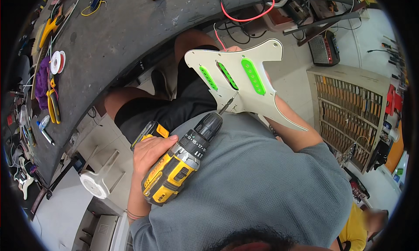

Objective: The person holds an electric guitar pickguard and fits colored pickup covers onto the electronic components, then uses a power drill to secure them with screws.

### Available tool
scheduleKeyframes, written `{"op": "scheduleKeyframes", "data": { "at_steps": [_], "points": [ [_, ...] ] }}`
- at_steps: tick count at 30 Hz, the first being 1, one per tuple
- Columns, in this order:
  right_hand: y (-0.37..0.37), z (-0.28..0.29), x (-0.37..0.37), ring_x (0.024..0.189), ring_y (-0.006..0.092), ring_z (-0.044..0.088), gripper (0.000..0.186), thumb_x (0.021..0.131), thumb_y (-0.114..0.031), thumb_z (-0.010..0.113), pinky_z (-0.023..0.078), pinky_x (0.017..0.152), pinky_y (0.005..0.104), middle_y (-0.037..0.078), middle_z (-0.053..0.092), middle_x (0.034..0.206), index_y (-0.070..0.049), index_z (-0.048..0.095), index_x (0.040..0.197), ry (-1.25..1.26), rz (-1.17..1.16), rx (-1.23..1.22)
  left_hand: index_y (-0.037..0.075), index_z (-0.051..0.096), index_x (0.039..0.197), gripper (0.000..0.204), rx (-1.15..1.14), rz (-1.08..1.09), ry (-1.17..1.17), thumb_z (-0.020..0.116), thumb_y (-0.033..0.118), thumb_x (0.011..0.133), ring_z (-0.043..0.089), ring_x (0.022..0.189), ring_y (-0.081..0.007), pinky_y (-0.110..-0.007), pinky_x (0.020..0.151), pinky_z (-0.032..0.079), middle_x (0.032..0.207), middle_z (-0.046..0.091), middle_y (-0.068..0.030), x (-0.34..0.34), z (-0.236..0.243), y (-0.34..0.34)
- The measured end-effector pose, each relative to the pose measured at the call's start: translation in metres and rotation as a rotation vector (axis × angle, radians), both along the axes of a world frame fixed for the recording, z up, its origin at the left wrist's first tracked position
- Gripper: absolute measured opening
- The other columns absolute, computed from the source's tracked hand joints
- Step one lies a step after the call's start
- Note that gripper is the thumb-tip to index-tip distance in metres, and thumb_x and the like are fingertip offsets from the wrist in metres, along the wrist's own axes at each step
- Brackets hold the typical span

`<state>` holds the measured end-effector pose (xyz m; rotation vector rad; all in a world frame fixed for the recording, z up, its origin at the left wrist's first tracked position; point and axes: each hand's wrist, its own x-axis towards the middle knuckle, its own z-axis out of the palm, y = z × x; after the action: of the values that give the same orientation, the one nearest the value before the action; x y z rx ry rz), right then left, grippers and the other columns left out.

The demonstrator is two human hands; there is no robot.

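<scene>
My left hand [153,151] is closed around a yellow and black cordless drill [176,163], which points up and to the right. Its bit [228,104] reaches a cream guitar pickguard [235,58], near the lower end of the middle slot; whether the tip touches a screw there cannot be made out. Three bright green pickup covers [253,76] sit in the pickguard, side by side. My right hand [234,48] holds the pickguard from behind, tilted above my lap. Only a few of its fingers show past the upper edge.
A dark workbench [118,28] curves along the left and top, bearing yellow-handled pliers [53,104], a solder spool [57,62] and wires. Red and black cables [248,19] hang at its edge. A white stool [94,184], tool rack [349,115] and small amplifier [324,48] stand around; a person in yellow [354,227] is behind.
</scene>
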<state>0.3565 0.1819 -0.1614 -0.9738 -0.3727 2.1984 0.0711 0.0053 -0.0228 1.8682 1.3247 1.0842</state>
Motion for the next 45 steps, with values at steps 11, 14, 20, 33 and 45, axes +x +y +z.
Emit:
{"op": "scheduleKeyframes", "data": {
  "at_steps": [11, 14, 20, 33, 45],
  "points": [
    [-0.002, -0.008, 0.002, 0.094, 0.01, 0.069, 0.023, 0.11, -0.021, 0.055, 0.055, 0.081, 0.0272, 0.003, 0.071, 0.108, -0.005, 0.065, 0.122, -0.017, 0.016, -0.003, -0.001, 0.069, 0.123, 0.047, -0.01, 0.001, -0.006, 0.08, 0.014, 0.08, 0.073, 0.071, -0.0251, -0.034, 0.068, 0.055, 0.083, 0.073, -0.0113, 0.002, 0.002, 0.001],
    [-0.001, -0.006, 0.005, 0.104, 0.0122, 0.067, 0.027, 0.108, -0.024, 0.057, 0.055, 0.089, 0.028, 0.005, 0.067, 0.114, -0.004, 0.059, 0.126, -0.004, 0.067, 0.047, -0.002, 0.068, 0.123, 0.048, -0.022, -0.001, -0.002, 0.08, 0.014, 0.08, 0.073, 0.071, -0.0252, -0.035, 0.068, 0.055, 0.083, 0.072, -0.0111, 0.002, 0.003, 0.001],
    [0.0, 0.05, -0.016, 0.11, 0.0143, 0.067, 0.036, 0.107, -0.029, 0.056, 0.057, 0.095, 0.0292, 0.007, 0.063, 0.12, -0.004, 0.053, 0.132, -0.306, 0.221, 0.427, -0.002, 0.069, 0.122, 0.047, -0.006, -0.005, -0.016, 0.079, 0.014, 0.079, 0.073, 0.071, -0.0252, -0.035, 0.068, 0.056, 0.084, 0.073, -0.0118, 0.002, -0.001, -0.001],
    [-0.005, 0.057, 0.033, 0.13, 0.0279, 0.064, 0.05, 0.111, -0.025, 0.048, 0.055, 0.107, 0.042, 0.018, 0.06, 0.148, 0.0, 0.047, 0.155, 0.188, 0.295, 0.366, -0.004, 0.07, 0.121, 0.045, 0.017, 0.007, -0.011, 0.08, 0.013, 0.08, 0.075, 0.074, -0.0252, -0.033, 0.069, 0.057, 0.092, 0.077, -0.0144, -0.001, -0.007, -0.002],
    [-0.008, 0.113, 0.03, 0.118, 0.0141, 0.066, 0.049, 0.101, -0.01, 0.068, 0.051, 0.103, 0.0303, 0.009, 0.07, 0.134, 0.0, 0.057, 0.148, -0.266, 0.433, 0.296, -0.004, 0.071, 0.121, 0.047, 0.024, 0.012, -0.002, 0.081, 0.015, 0.079, 0.075, 0.075, -0.0253, -0.034, 0.07, 0.058, 0.091, 0.076, -0.0141, 0.0, -0.008, 0.0]
  ]
}}
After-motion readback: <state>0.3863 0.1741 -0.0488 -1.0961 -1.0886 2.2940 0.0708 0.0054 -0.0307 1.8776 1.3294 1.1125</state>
